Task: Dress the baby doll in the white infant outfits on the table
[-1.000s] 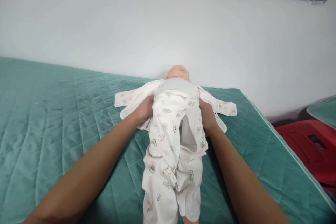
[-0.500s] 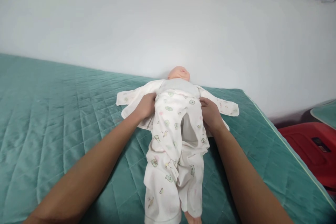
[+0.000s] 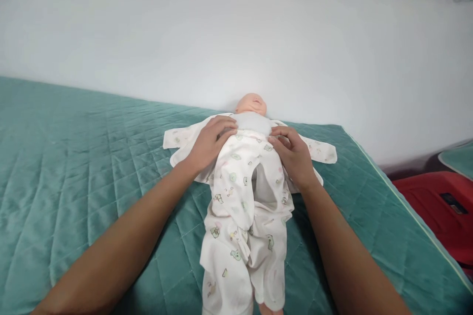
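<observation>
Left hand [image 3: 212,142] and right hand [image 3: 295,157] half-open, fingers curled at either side of the waistband [image 3: 254,134]; can't tell if they pinch cloth. Pants [image 3: 231,197] look mostly done: on the doll [image 3: 251,103], up at its waist. Jacket [image 3: 186,137] spread left and right, front not yet closed. Doll face-up on green quilt [image 3: 92,167], head by far wall [image 3: 236,34].

Noting a green quilted cover [image 3: 121,197], creasing in places, showing pale trim along the right edge. Bearing a doll [image 3: 251,104] lying on its back, wearing white printed trousers [image 3: 236,206]. Also carrying a white printed top [image 3: 185,139], spreading open to either side of the trunk, sleeves outstretched.
</observation>
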### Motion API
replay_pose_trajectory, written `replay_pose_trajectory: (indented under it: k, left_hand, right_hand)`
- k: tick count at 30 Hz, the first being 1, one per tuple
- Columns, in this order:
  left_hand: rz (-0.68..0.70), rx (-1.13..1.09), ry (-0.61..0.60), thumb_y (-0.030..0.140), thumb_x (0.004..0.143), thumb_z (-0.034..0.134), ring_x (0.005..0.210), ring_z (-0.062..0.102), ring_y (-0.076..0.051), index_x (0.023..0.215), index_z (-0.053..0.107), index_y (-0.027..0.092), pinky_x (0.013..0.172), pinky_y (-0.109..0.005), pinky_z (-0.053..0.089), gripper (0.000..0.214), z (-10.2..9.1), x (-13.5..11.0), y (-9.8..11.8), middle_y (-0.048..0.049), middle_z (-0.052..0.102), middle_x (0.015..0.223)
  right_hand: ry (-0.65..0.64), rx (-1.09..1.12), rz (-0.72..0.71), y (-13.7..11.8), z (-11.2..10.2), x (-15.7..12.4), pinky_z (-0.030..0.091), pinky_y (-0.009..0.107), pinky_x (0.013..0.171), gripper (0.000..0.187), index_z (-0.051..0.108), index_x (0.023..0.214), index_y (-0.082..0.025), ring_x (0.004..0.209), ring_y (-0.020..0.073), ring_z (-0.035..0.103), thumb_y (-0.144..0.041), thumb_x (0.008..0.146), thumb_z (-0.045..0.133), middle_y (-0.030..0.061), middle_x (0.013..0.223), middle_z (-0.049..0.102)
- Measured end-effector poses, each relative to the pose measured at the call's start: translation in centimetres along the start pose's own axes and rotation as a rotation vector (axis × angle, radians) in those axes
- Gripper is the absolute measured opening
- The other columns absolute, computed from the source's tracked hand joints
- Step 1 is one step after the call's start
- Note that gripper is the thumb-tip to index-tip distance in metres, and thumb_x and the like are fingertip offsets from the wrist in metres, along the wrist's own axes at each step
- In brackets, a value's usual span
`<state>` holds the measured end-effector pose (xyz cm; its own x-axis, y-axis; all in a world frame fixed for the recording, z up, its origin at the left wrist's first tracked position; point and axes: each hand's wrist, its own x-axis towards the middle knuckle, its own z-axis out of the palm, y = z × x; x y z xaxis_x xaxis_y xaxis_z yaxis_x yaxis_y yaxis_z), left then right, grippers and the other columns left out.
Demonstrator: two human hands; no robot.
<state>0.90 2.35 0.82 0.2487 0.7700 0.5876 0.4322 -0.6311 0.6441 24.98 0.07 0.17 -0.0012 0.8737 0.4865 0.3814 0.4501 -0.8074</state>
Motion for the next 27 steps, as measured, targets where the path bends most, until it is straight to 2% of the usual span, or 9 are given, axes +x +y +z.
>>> replay_pose_trajectory:
  k: [3,8,13,17,20,24,27]
  left_hand:
    - [0.009,-0.037,-0.099,0.032,0.094,0.054,0.127,0.053,-0.022,0.104,0.064,0.023,0.112,-0.037,0.038,0.017,-0.4,0.2,0.0,-0.0073,0.062,0.130]
    - [-0.019,-0.020,-0.287,0.039,0.090,0.060,0.139,0.042,-0.027,0.092,0.061,0.022,0.115,-0.042,0.033,0.017,-1.0,0.5,0.5,-0.0084,0.053,0.141]
    - [-0.040,0.005,-0.304,0.038,0.087,0.062,0.130,0.049,-0.026,0.083,0.057,0.021,0.103,-0.037,0.043,0.018,-0.8,0.7,0.8,-0.0077,0.054,0.139]
    - [-0.008,-0.001,-0.271,0.035,0.089,0.058,0.119,0.055,-0.023,0.080,0.053,0.021,0.100,-0.035,0.041,0.017,-0.6,0.9,0.4,-0.0062,0.063,0.125]
    - [-0.055,-0.032,-0.241,0.036,0.091,0.054,0.105,0.059,-0.022,0.078,0.050,0.021,0.089,-0.033,0.043,0.020,-0.3,1.5,-0.1,-0.0042,0.067,0.108]
    - [-0.125,0.015,-0.207,0.037,0.090,0.052,0.078,0.054,-0.017,0.079,0.048,0.021,0.071,-0.028,0.038,0.019,0.2,3.1,-1.0,0.0011,0.062,0.082]
    - [-0.178,-0.017,-0.193,0.035,0.087,0.055,0.071,0.049,-0.015,0.080,0.049,0.021,0.067,-0.027,0.034,0.017,0.6,4.6,-2.3,0.0035,0.055,0.074]
  right_hand:
    - [-0.113,0.017,0.015,0.6,-0.5,0.2,0.041,0.040,0.107,0.017,0.061,0.094,-0.024,0.126,0.0232,0.053,-0.039,0.086,0.065,0.0065,0.126,0.060]
    - [-0.307,-0.083,-0.008,0.6,-1.8,0.7,0.038,0.041,0.108,0.021,0.059,0.092,-0.025,0.128,0.0247,0.048,-0.042,0.085,0.067,0.0075,0.130,0.054]
    - [-0.428,-0.189,-0.087,0.0,-2.3,0.9,0.032,0.043,0.114,0.024,0.056,0.086,-0.025,0.133,0.0261,0.043,-0.047,0.088,0.063,0.0090,0.129,0.048]
    - [-0.396,-0.225,-0.160,0.4,-1.4,1.1,0.037,0.043,0.109,0.025,0.055,0.078,-0.023,0.127,0.0261,0.048,-0.044,0.092,0.057,0.0094,0.126,0.052]
    - [-0.333,-0.264,-0.188,0.5,-0.6,1.7,0.041,0.040,0.101,0.023,0.055,0.079,-0.023,0.116,0.0246,0.054,-0.041,0.095,0.052,0.0082,0.119,0.059]
    - [-0.246,-0.411,-0.074,0.5,0.3,3.1,0.042,0.036,0.086,0.024,0.055,0.083,-0.025,0.091,0.0232,0.058,-0.044,0.095,0.047,0.0042,0.094,0.065]
    - [-0.198,-0.469,0.021,1.0,1.0,4.6,0.040,0.033,0.076,0.028,0.051,0.077,-0.025,0.077,0.0217,0.055,-0.048,0.093,0.047,0.0003,0.076,0.062]
